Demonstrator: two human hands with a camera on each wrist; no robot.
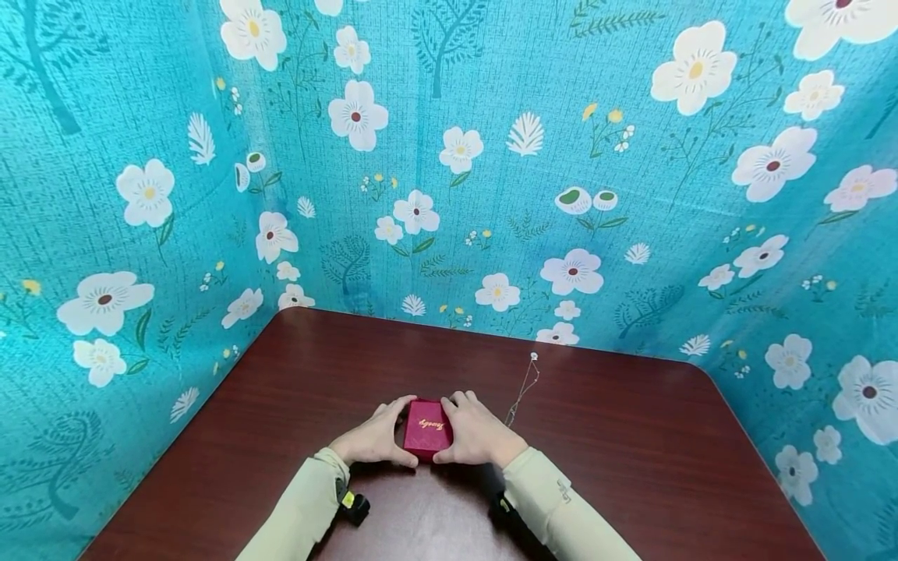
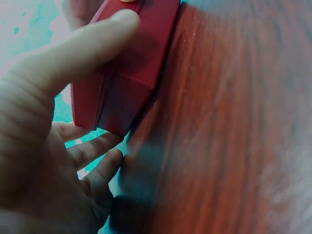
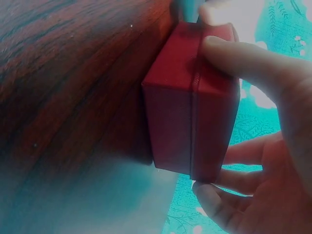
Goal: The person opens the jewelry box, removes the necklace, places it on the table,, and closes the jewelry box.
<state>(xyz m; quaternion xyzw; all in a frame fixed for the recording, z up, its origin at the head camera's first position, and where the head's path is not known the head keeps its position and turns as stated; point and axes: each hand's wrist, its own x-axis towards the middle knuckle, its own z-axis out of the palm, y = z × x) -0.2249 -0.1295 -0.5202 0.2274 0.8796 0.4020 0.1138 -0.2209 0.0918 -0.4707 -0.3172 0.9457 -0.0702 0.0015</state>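
A small red jewelry box (image 1: 426, 427) with gold lettering on its lid sits on the brown table, between both hands. My left hand (image 1: 375, 438) grips its left part, thumb on the near side and fingers round the far side. From the right, my right hand (image 1: 482, 432) holds it the same way. In the left wrist view the thumb presses the red box (image 2: 131, 63) near the seam between lid and base. The right wrist view shows the lid on the box (image 3: 170, 112), with the other thumb near that seam. Some fingertips are hidden behind the box.
A thin chain necklace (image 1: 522, 389) with a small white pendant (image 1: 534, 356) lies on the table (image 1: 631, 436), right of the hands. Blue floral cloth (image 1: 449, 195) hangs behind the table and along its sides. Black wrist straps (image 1: 354, 506) sit on the sleeves.
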